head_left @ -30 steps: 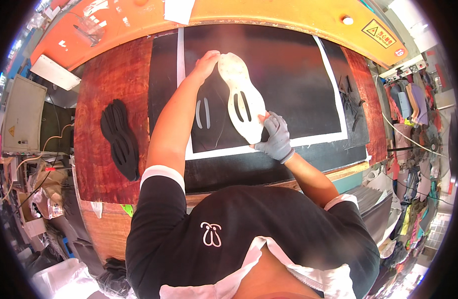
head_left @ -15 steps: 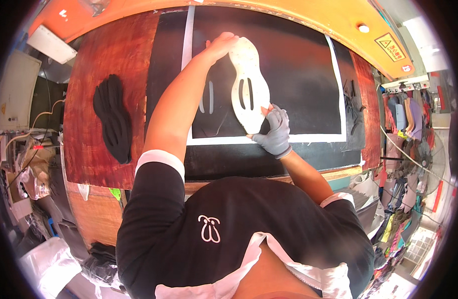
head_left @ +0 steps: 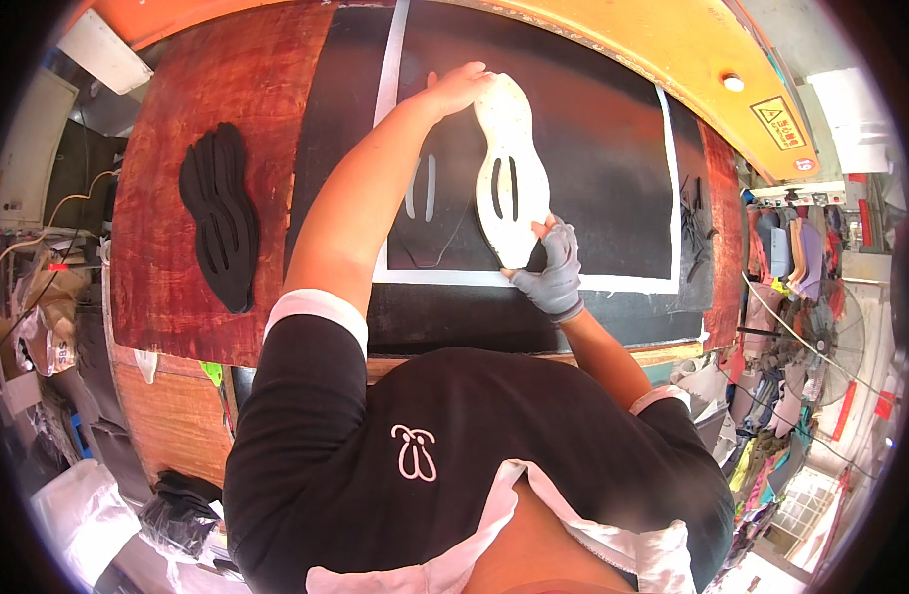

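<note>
A white, sole-shaped template (head_left: 512,148) with two long slots lies over a black sheet (head_left: 603,148). My bare left hand (head_left: 461,89) grips its far, narrow end, with some fingers hidden. At the near end, my right hand (head_left: 553,272), in a grey glove with bare fingertips, holds the right edge between thumb and fingers. Left of the template, two slot-shaped marks (head_left: 430,188) and a thin curved line show in the sheet.
White strips (head_left: 533,281) border the black sheet. Several black sole-shaped pieces (head_left: 220,218) lie stacked on the reddish board (head_left: 266,89) at left. Black scraps (head_left: 696,233) lie at the right. An orange machine beam (head_left: 662,59) spans the far side.
The whole view has shifted slightly. The template sits a touch farther right over the sheet, with both hands still holding its ends.
</note>
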The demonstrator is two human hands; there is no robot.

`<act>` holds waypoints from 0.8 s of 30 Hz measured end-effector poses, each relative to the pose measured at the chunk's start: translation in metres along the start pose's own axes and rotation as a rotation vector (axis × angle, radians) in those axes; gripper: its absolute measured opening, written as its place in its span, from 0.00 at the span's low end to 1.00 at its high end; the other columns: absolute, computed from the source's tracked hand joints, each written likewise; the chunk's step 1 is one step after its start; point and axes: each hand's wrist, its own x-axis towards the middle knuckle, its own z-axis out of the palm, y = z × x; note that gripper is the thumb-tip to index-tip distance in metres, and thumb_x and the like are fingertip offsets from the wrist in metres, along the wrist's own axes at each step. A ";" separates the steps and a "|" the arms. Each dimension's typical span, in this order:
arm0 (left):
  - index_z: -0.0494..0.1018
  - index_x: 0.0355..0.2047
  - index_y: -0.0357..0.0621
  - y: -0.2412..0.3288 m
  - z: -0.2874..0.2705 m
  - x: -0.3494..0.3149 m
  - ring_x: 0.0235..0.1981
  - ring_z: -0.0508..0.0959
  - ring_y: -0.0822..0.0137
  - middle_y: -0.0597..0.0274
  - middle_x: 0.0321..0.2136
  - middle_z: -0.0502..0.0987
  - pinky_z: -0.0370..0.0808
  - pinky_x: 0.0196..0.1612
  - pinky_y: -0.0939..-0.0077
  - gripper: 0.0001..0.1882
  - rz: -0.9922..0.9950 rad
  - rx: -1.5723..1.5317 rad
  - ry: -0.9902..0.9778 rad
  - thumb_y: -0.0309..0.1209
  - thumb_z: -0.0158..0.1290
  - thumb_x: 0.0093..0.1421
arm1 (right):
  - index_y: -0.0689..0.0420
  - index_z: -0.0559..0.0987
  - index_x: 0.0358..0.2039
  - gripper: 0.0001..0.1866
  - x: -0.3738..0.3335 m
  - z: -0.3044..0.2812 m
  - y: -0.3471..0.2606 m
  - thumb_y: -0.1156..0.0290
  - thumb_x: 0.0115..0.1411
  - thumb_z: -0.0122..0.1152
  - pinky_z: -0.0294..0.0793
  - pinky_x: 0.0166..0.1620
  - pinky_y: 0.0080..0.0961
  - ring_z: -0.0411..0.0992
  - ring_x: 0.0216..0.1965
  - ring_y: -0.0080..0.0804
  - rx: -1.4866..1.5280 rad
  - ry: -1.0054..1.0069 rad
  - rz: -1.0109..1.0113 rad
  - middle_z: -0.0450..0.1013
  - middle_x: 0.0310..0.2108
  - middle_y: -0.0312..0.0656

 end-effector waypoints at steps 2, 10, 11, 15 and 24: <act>0.53 0.63 0.43 0.002 0.002 0.005 0.65 0.55 0.61 0.57 0.60 0.63 0.21 0.64 0.53 0.37 0.018 0.027 0.039 0.56 0.37 0.62 | 0.59 0.70 0.43 0.39 0.007 -0.005 -0.001 0.65 0.25 0.76 0.66 0.49 0.41 0.66 0.46 0.50 -0.019 0.010 -0.020 0.67 0.47 0.48; 0.66 0.53 0.43 -0.020 0.008 -0.099 0.59 0.63 0.53 0.53 0.53 0.69 0.53 0.60 0.56 0.26 0.347 0.422 0.519 0.43 0.52 0.58 | 0.59 0.72 0.42 0.27 -0.073 -0.054 -0.024 0.67 0.40 0.70 0.68 0.45 0.39 0.68 0.41 0.49 -0.118 0.014 -0.001 0.69 0.42 0.47; 0.67 0.51 0.43 -0.015 0.014 -0.136 0.59 0.63 0.51 0.54 0.54 0.68 0.53 0.60 0.54 0.24 0.389 0.513 0.492 0.40 0.53 0.58 | 0.58 0.72 0.40 0.23 -0.102 -0.075 -0.024 0.68 0.42 0.68 0.68 0.44 0.40 0.69 0.39 0.49 -0.083 0.016 0.013 0.70 0.39 0.46; 0.71 0.37 0.42 0.036 0.071 -0.286 0.46 0.70 0.53 0.54 0.42 0.73 0.63 0.50 0.57 0.12 0.597 0.518 0.409 0.28 0.54 0.51 | 0.57 0.73 0.31 0.13 -0.176 -0.156 0.003 0.69 0.45 0.64 0.68 0.36 0.38 0.68 0.32 0.46 -0.122 -0.002 0.064 0.70 0.30 0.43; 0.70 0.21 0.46 0.122 0.225 -0.367 0.26 0.71 0.56 0.59 0.23 0.68 0.68 0.27 0.61 0.09 0.547 0.647 0.203 0.34 0.57 0.52 | 0.52 0.73 0.24 0.08 -0.185 -0.219 0.030 0.68 0.42 0.63 0.69 0.29 0.38 0.69 0.26 0.43 -0.199 0.172 0.085 0.69 0.25 0.40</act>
